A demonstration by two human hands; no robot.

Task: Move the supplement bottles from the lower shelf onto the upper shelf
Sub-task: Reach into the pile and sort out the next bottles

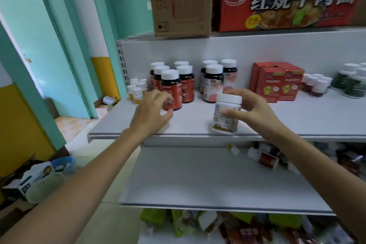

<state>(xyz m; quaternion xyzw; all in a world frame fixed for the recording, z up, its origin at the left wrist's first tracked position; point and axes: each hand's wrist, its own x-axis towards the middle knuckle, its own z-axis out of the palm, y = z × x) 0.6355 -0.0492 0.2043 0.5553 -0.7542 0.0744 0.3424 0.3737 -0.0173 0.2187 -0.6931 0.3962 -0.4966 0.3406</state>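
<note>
My right hand grips a white supplement bottle with a white cap, held slightly tilted just over the front edge of the upper shelf. My left hand curls its fingers and thumb round the base of the front red-labelled bottle, which stands upright on that shelf among several like it. A group of pink-labelled dark bottles stands to the right of them. On the lower shelf, a small white-capped bottle and a few red ones lie on their sides at the back right.
Small yellow bottles stand at the upper shelf's left end; red cartons, small dark bottles and green bottles stand to the right. A cardboard box and a red noodle carton sit on top. Packets fill the bottom shelf.
</note>
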